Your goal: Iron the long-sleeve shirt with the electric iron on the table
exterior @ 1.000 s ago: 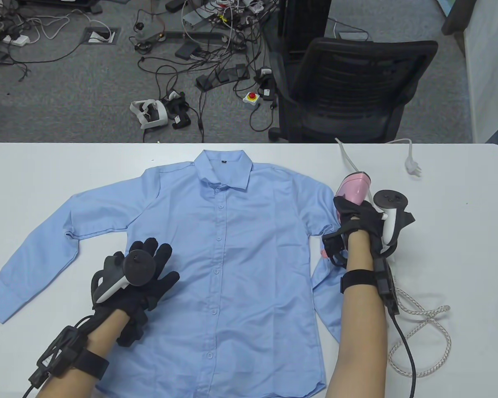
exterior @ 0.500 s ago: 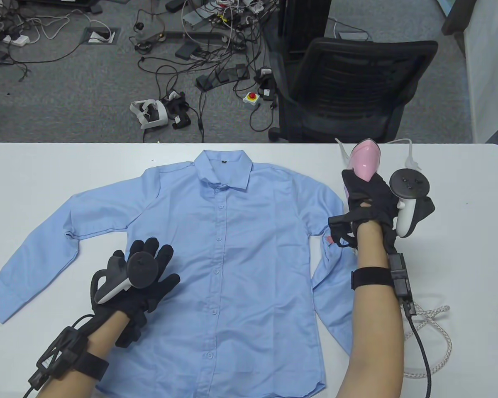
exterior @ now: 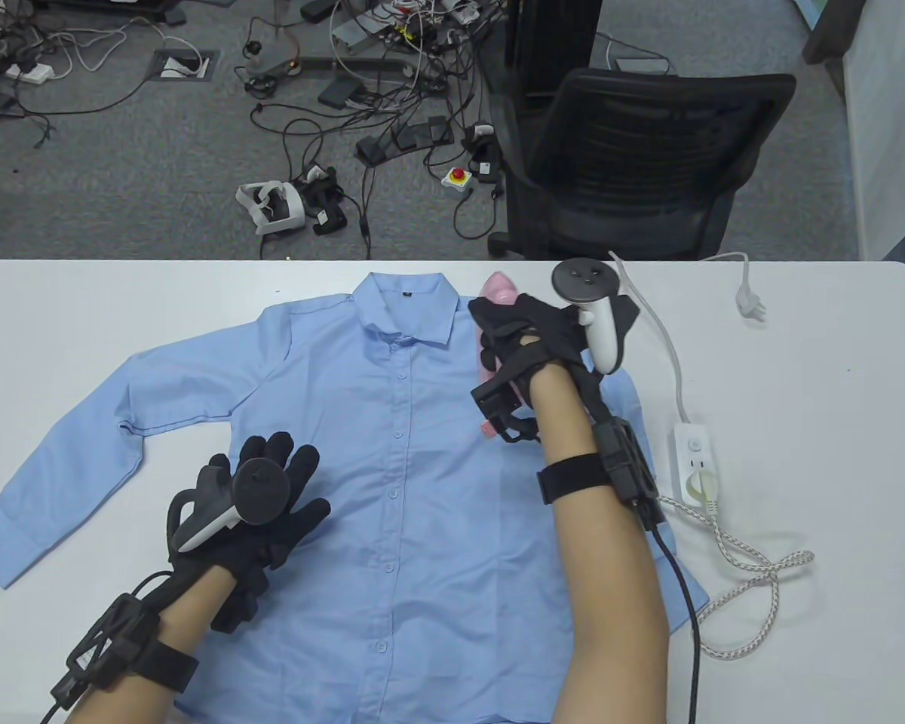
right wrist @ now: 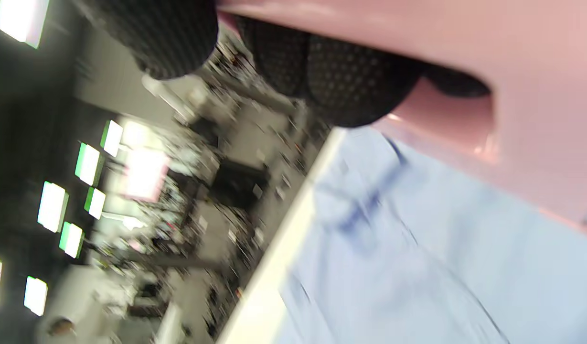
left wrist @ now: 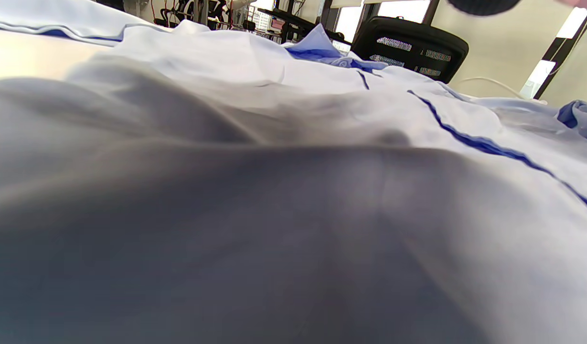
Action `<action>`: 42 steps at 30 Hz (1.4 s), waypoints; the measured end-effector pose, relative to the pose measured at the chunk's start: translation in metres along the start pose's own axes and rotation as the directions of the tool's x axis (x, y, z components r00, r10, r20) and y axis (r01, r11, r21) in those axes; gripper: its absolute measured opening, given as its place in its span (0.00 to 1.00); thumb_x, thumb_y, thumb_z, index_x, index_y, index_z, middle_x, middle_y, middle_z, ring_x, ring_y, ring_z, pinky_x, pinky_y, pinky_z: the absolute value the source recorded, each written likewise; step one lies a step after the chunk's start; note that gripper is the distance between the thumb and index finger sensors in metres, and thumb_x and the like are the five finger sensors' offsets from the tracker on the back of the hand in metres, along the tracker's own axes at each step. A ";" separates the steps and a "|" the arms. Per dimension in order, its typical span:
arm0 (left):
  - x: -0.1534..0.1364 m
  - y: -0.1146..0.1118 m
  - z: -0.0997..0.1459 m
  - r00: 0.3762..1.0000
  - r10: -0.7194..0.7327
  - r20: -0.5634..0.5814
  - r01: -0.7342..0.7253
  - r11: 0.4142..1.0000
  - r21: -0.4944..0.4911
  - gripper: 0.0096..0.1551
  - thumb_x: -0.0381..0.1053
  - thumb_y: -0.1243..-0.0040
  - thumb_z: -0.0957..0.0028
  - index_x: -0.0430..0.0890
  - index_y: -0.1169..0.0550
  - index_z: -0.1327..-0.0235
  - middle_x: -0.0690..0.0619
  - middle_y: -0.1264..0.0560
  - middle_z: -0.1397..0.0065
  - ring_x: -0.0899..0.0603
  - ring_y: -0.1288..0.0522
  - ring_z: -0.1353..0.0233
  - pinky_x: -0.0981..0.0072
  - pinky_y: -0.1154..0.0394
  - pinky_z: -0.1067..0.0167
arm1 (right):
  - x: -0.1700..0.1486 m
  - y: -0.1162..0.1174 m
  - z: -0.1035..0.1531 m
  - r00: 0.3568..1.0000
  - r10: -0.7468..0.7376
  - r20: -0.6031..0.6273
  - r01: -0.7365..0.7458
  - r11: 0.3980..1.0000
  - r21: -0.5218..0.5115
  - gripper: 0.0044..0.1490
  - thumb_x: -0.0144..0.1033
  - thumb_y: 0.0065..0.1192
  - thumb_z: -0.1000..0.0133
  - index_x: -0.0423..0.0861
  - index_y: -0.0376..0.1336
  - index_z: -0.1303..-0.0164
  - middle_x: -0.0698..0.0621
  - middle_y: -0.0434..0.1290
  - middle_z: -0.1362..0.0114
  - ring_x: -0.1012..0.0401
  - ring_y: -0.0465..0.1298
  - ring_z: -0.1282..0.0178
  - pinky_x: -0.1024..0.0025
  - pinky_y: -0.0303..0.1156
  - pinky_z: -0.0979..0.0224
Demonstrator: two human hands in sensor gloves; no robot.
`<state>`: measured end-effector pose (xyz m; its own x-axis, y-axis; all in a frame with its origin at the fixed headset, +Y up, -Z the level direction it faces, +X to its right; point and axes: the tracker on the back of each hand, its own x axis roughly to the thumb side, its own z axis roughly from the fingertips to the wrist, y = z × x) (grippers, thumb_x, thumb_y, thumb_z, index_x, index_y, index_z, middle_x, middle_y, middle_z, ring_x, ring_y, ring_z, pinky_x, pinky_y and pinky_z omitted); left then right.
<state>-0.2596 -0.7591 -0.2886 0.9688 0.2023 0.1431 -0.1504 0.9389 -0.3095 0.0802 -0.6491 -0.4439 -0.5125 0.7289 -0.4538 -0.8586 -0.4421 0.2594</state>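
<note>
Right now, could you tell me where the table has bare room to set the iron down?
Bare table lies far-left, beyond the shirt sleeve. Another patch lies far-right, between the loose plug and the power strip. The near-right is crowded with braided cord. The right hand holds the pink iron by the collar; the left hand rests on the shirt.

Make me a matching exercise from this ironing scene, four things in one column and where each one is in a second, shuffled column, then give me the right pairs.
Things:
1. pink iron
2. left hand
3. power strip
4. office chair

Places:
A. on the floor beyond the table's far edge
B. on the bare table, right of the shirt
C. gripped by the right hand near the collar
D. resting flat on the shirt's front, left of the buttons

Pairs: 1-C, 2-D, 3-B, 4-A
</note>
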 end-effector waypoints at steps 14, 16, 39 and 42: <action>-0.009 -0.005 -0.004 1.000 -0.009 -0.029 0.007 0.998 -0.066 0.44 0.76 0.58 0.47 0.64 0.54 0.22 0.52 0.64 0.12 0.39 0.66 0.16 0.31 0.71 0.30 | -0.039 0.086 -0.077 0.993 -0.098 -0.063 0.110 0.966 0.235 0.41 0.49 0.61 0.52 0.34 0.55 0.40 0.48 0.66 0.45 0.58 0.78 0.55 0.58 0.75 0.45; -0.011 -0.007 -0.005 0.999 -0.020 -0.035 0.017 0.997 -0.078 0.44 0.76 0.58 0.47 0.64 0.54 0.22 0.52 0.64 0.12 0.39 0.66 0.16 0.31 0.71 0.30 | -0.043 0.087 -0.081 0.989 -0.134 -0.058 0.144 0.961 0.236 0.44 0.49 0.61 0.52 0.33 0.53 0.37 0.48 0.65 0.42 0.58 0.78 0.52 0.59 0.74 0.42; -0.020 -0.036 -0.013 0.991 -0.103 -0.081 0.078 0.960 -0.268 0.47 0.78 0.56 0.49 0.66 0.58 0.24 0.50 0.69 0.14 0.36 0.69 0.18 0.31 0.70 0.30 | -0.019 0.097 -0.058 0.886 0.462 0.040 -0.414 0.827 -0.381 0.49 0.47 0.61 0.51 0.55 0.39 0.27 0.48 0.67 0.42 0.67 0.79 0.66 0.69 0.80 0.56; -0.018 -0.036 -0.012 0.989 -0.126 -0.077 0.104 0.964 -0.244 0.49 0.80 0.58 0.52 0.65 0.60 0.25 0.49 0.69 0.15 0.35 0.69 0.18 0.30 0.68 0.29 | -0.027 0.083 -0.059 0.896 0.444 0.014 -0.401 0.822 -0.406 0.49 0.46 0.61 0.51 0.55 0.39 0.27 0.48 0.68 0.43 0.67 0.79 0.66 0.69 0.80 0.57</action>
<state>-0.2694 -0.7999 -0.2917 0.9924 0.0599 0.1079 0.0039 0.8585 -0.5129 0.0231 -0.7361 -0.4602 -0.8405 0.4643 -0.2793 -0.4954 -0.8673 0.0493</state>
